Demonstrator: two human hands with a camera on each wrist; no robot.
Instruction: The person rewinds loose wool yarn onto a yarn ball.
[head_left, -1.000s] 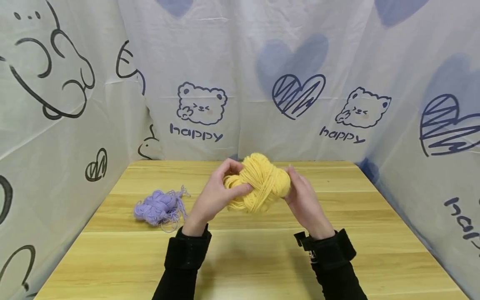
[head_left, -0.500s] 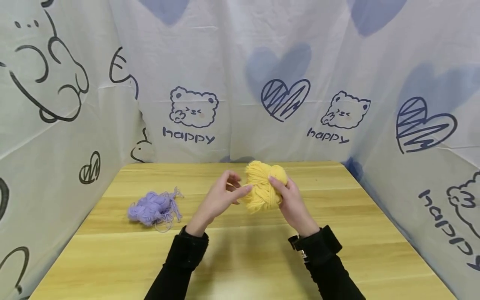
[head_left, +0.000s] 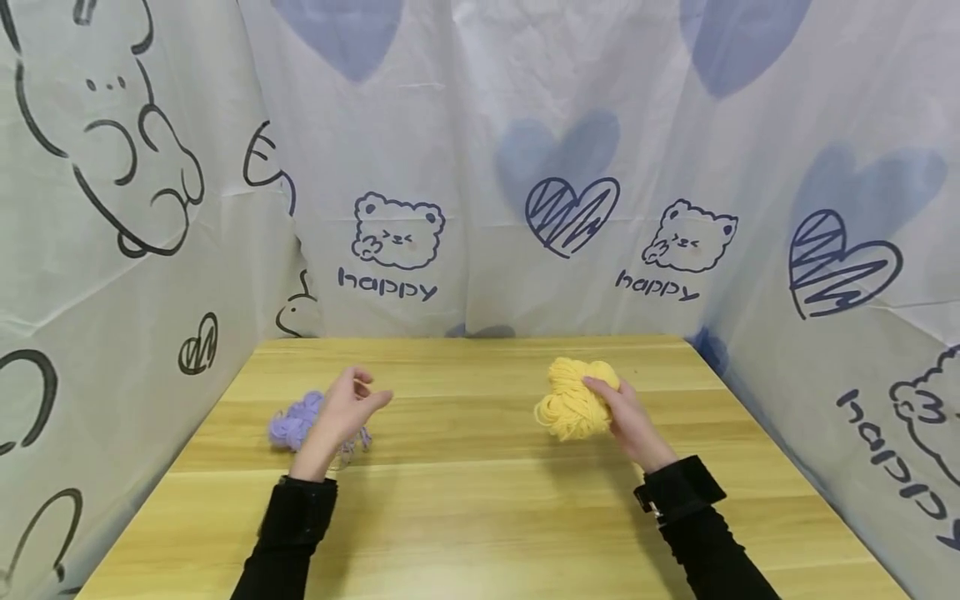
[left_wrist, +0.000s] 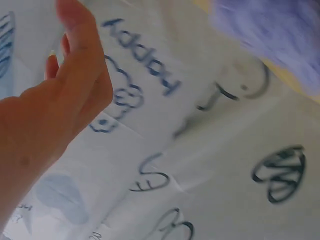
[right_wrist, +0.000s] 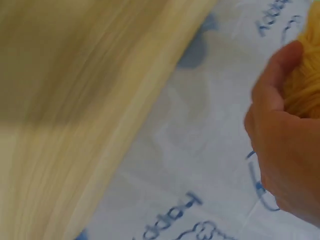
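Note:
My right hand [head_left: 633, 425] grips a skein of yellow yarn [head_left: 576, 400] by its right side, above the right half of the table. In the right wrist view the yellow yarn [right_wrist: 306, 80] shows at the edge, with the thumb laid over it. My left hand [head_left: 343, 417] holds nothing, its fingers loosely bent, and overlaps a bundle of purple yarn [head_left: 295, 422] in the head view. That bundle lies on the left of the table, partly hidden behind the hand. In the left wrist view the purple yarn [left_wrist: 275, 35] appears blurred, apart from the left hand [left_wrist: 75, 75].
A wooden table [head_left: 480, 517] spans the lower view. White cloth with printed bears, hearts and the word "happy" hangs as a back curtain [head_left: 480, 150] and along both sides of the table.
My left hand has let go of the yellow yarn and moved left over to the purple bundle. My right hand has taken the yellow yarn alone and carried it right.

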